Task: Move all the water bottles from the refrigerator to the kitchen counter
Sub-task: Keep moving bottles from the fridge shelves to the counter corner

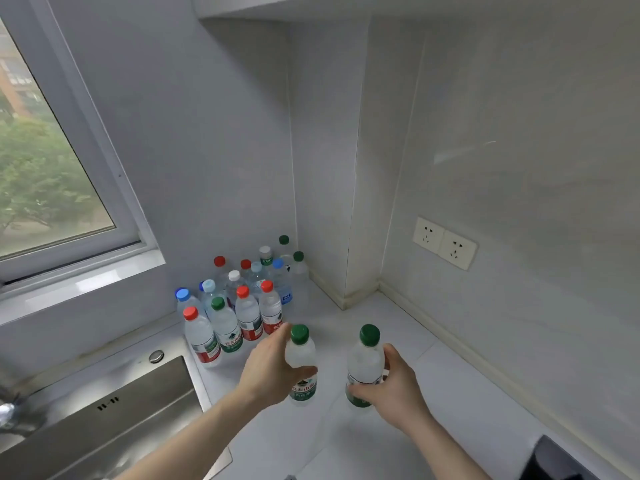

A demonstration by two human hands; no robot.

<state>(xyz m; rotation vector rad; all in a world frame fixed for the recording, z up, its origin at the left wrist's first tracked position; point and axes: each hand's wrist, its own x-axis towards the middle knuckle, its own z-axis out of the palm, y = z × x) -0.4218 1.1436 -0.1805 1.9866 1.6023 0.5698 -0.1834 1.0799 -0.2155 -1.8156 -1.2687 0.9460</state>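
Note:
My left hand (268, 370) grips a green-capped water bottle (300, 355) round its middle, upright on the white kitchen counter (398, 323). To its right, my right hand (393, 386) grips a second green-capped bottle (363, 362), also upright on or just above the counter. Behind them, in the corner by the wall, stands a cluster of several water bottles (242, 299) with red, green, blue and white caps.
A steel sink (114, 417) lies at the lower left, with a tap partly visible at the left edge. A window (45, 174) is on the left wall. Two wall sockets (445, 242) sit on the right wall. A dark object (561, 459) shows at the bottom right.

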